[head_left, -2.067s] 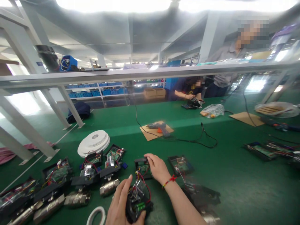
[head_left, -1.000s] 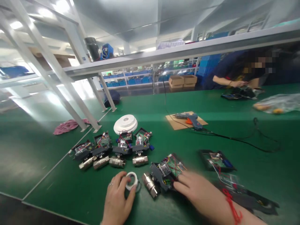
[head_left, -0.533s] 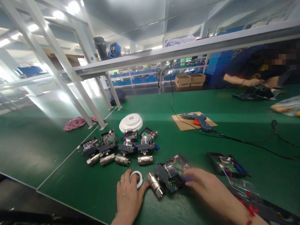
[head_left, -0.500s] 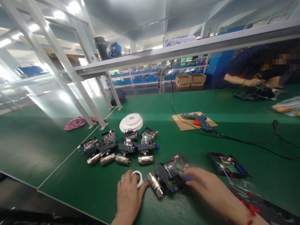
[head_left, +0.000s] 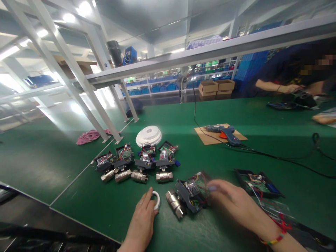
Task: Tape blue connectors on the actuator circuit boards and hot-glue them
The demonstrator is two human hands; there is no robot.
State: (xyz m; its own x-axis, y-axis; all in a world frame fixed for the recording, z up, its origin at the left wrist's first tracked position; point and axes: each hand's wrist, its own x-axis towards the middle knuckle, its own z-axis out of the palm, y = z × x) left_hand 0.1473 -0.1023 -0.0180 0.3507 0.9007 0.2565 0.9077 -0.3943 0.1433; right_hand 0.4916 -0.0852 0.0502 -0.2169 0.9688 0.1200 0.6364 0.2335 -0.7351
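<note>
Near the table's (head_left: 262, 119) front edge, a valve unit (head_left: 187, 196) was seen lying between the two hands, its long axis slanted from the brass end at front left to the open housing at back right. The housing end was touched by the loosely spread fingers of the right hand (head_left: 232, 204), held palm down. A tape ring (head_left: 156, 199) just left of the brass was clamped at the left hand's (head_left: 143, 218) fingertips.

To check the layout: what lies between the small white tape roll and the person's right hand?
In the head view, one valve assembly lies there: metal body toward the tape roll, open black housing at the right hand.
</note>
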